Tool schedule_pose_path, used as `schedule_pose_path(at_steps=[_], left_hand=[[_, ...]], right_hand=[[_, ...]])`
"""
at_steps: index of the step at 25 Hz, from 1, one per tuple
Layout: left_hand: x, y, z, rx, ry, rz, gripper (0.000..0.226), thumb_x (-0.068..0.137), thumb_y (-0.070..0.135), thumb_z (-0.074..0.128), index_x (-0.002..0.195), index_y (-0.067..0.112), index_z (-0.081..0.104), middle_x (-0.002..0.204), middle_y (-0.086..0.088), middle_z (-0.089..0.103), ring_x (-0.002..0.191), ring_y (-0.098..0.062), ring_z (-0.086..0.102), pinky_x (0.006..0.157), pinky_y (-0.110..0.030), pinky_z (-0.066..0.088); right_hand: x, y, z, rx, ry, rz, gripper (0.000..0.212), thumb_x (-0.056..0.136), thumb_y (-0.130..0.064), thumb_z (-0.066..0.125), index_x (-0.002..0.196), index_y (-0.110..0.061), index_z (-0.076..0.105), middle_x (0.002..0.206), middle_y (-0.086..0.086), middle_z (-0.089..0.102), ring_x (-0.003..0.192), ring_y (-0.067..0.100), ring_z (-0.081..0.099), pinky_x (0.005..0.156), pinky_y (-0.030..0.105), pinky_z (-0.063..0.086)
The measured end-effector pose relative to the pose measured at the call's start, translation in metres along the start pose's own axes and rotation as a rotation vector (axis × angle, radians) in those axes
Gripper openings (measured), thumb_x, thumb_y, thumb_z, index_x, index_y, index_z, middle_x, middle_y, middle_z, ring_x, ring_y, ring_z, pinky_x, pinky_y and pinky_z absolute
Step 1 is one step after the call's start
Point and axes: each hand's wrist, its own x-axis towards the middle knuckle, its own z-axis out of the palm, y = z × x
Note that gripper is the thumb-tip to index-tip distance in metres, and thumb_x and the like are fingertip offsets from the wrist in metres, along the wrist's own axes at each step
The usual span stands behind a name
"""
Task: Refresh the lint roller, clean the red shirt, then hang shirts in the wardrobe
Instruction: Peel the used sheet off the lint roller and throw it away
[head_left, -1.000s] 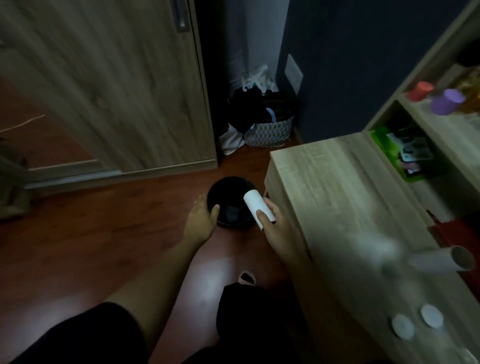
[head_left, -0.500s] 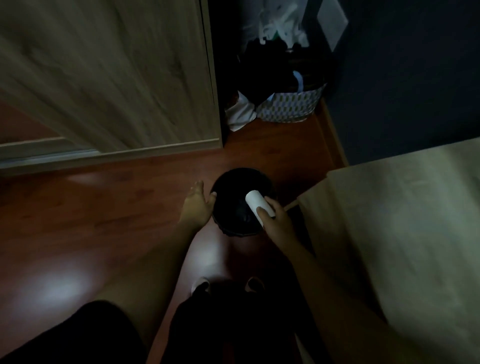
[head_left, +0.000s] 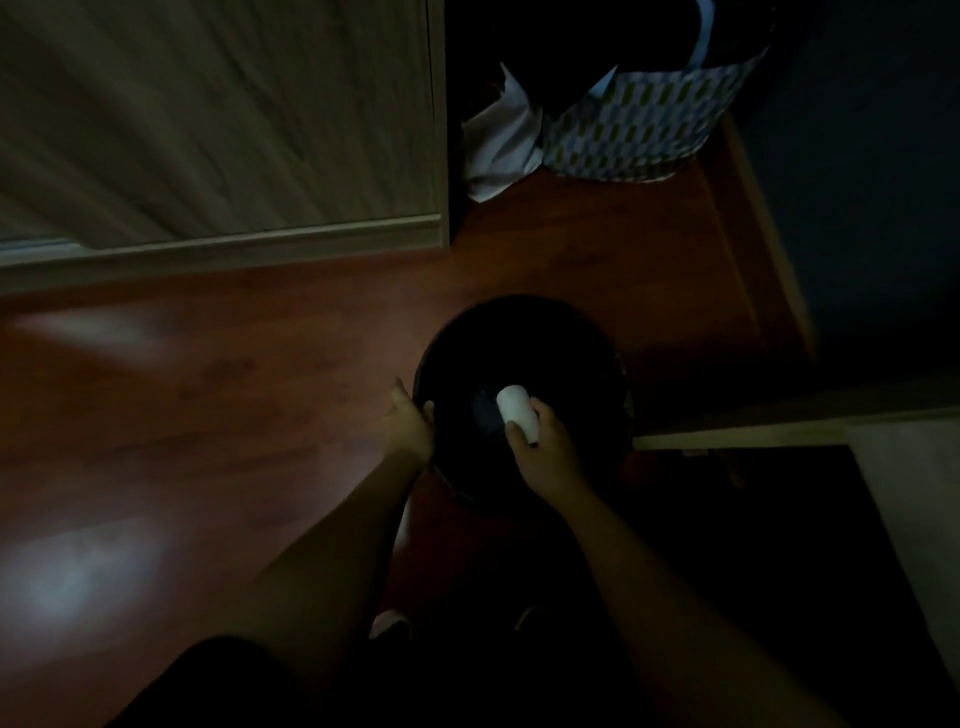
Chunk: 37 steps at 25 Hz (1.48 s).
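Since half a second ago you have been carrying the white roll (head_left: 517, 418) in from the near right edge of the bin (head_left: 467, 325), and your head has been tipping further down, so the table (head_left: 914, 519) is slipping out to the right.

In the head view, your right hand (head_left: 545, 452) is holding the roll over the middle of the bin's dark opening, fingers (head_left: 511, 431) clamped round its lower end. Your left hand (head_left: 410, 423) is steadying the bin on the floor (head_left: 208, 395), thumb hooked over the rim and fingers down the outer wall.

You are probably still refreshing the lint roller: the roll is not yet dropped. The red shirt is not showing here, and the cleaning and hanging are still waiting behind the wardrobe door (head_left: 208, 130) beside the patterned bag (head_left: 639, 119).
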Motion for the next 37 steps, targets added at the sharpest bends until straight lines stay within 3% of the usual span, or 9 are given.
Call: schedule_pose_path(at_steps=[3,5,7,10,17,24,30,35,37], left_hand=[[0.005,-0.003,0.007,0.006,-0.022,0.011,0.035,0.098,0.014,0.040,0.129,-0.004,0.037,0.124,-0.028,0.054,0.107,-0.041,0.057,0.084,-0.045,0.047],[-0.002,0.002,0.000,-0.034,-0.042,0.016,0.050,0.099,0.019,0.040,0.141,-0.002,0.024,0.135,-0.028,0.047,0.119,-0.041,0.050,0.092,-0.044,0.043],[-0.018,0.012,-0.019,-0.052,-0.055,0.012,0.064,0.099,0.026,0.041,0.147,-0.001,0.009,0.143,-0.027,0.039,0.127,-0.041,0.043,0.098,-0.043,0.039],[-0.052,0.033,-0.061,-0.001,-0.059,0.012,0.062,0.100,0.026,0.036,0.148,0.001,0.008,0.137,-0.029,0.046,0.121,-0.042,0.048,0.092,-0.042,0.041],[-0.165,0.122,-0.195,0.072,-0.022,0.151,0.049,0.100,0.023,0.035,0.142,-0.003,0.031,0.139,-0.026,0.046,0.129,-0.042,0.040,0.100,-0.037,0.035],[-0.306,0.237,-0.284,0.032,0.097,0.483,0.039,0.100,0.022,0.035,0.117,-0.007,0.055,0.121,-0.030,0.058,0.114,-0.044,0.052,0.090,-0.037,0.040],[-0.421,0.302,-0.253,0.030,0.148,0.755,0.040,0.100,0.023,0.035,0.126,-0.002,0.052,0.122,-0.028,0.058,0.114,-0.043,0.052,0.088,-0.039,0.041],[-0.505,0.296,-0.162,0.005,0.161,0.787,0.039,0.099,0.027,0.038,0.116,-0.002,0.056,0.113,-0.030,0.061,0.109,-0.044,0.055,0.084,-0.040,0.043],[-0.542,0.285,-0.113,0.007,0.144,0.770,0.040,0.098,0.029,0.039,0.121,0.001,0.055,0.119,-0.028,0.060,0.114,-0.043,0.053,0.088,-0.039,0.042]], right_hand=[[0.013,0.003,0.006,-0.069,-0.093,0.051,0.083,0.087,-0.058,0.043,0.147,-0.035,-0.009,0.158,0.003,-0.012,0.144,0.034,0.006,0.114,0.052,0.022],[0.006,-0.001,0.002,-0.179,-0.141,0.086,0.082,0.085,-0.065,0.037,0.145,-0.039,-0.013,0.157,0.000,-0.020,0.145,0.036,-0.004,0.114,0.059,0.013],[-0.015,-0.010,-0.007,-0.247,-0.154,0.086,0.078,0.088,-0.063,0.034,0.146,-0.037,-0.011,0.157,0.001,-0.019,0.145,0.035,-0.004,0.115,0.057,0.012],[-0.055,-0.038,-0.028,-0.270,-0.146,0.069,0.075,0.089,-0.061,0.032,0.147,-0.033,-0.008,0.158,0.003,-0.015,0.145,0.033,0.000,0.116,0.054,0.014],[-0.182,-0.163,-0.096,-0.274,0.000,-0.059,0.072,0.093,-0.055,0.032,0.149,-0.026,-0.003,0.159,0.006,-0.011,0.146,0.029,-0.002,0.116,0.050,0.010],[-0.322,-0.257,-0.198,-0.221,0.330,-0.326,0.060,0.097,-0.042,0.033,0.149,-0.018,0.013,0.158,0.010,0.008,0.144,0.027,0.014,0.115,0.041,0.016],[-0.411,-0.232,-0.300,-0.350,0.551,-0.546,0.056,0.098,-0.040,0.032,0.148,-0.019,0.020,0.157,0.008,0.015,0.143,0.025,0.017,0.115,0.038,0.018],[-0.489,-0.149,-0.359,-0.436,0.542,-0.633,0.060,0.095,-0.047,0.031,0.147,-0.021,0.019,0.158,0.007,0.012,0.144,0.023,0.015,0.116,0.037,0.015],[-0.523,-0.105,-0.382,-0.486,0.534,-0.687,0.063,0.092,-0.050,0.031,0.147,-0.019,0.022,0.157,0.008,0.016,0.144,0.023,0.017,0.115,0.038,0.016]])
